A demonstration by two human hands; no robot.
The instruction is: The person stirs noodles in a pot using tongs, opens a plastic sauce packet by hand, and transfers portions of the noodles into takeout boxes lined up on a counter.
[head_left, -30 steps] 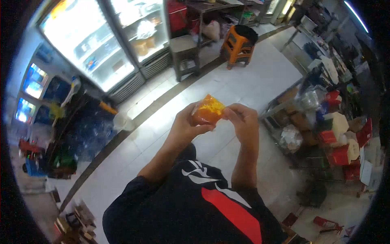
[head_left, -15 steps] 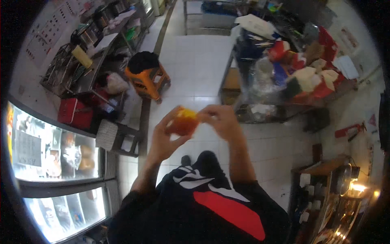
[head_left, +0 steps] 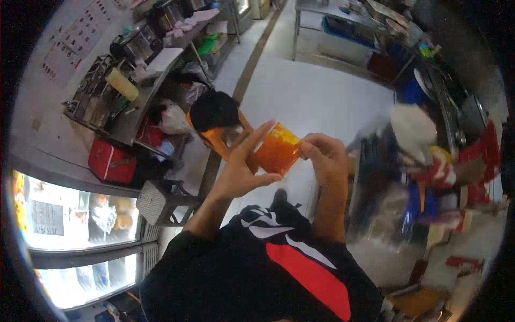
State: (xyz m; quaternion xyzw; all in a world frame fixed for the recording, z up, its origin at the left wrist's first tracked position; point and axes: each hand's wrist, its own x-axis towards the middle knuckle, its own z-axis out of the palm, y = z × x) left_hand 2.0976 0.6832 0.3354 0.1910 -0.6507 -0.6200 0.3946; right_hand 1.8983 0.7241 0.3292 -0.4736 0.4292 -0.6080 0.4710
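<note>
A small orange-and-yellow packet (head_left: 276,151) with a shiny surface is held up in front of my body, over the floor. My left hand (head_left: 240,174) grips it from the left, fingers along its upper side and thumb below. At its right edge, the fingertips of my right hand (head_left: 327,158) are pinched together on the packet. What is inside the packet cannot be made out.
An orange stool (head_left: 214,140) with a black top stands just beyond my left hand. A grey stool (head_left: 161,204) and a lit glass-door fridge (head_left: 80,220) are at left, below a metal counter (head_left: 142,91). A cluttered table (head_left: 375,236) lies close on the right.
My view has swung, so the room's things sit differently in it. Both hands and the packet appear farther right, and the packet's face shows more fully. Both hands keep their hold.
</note>
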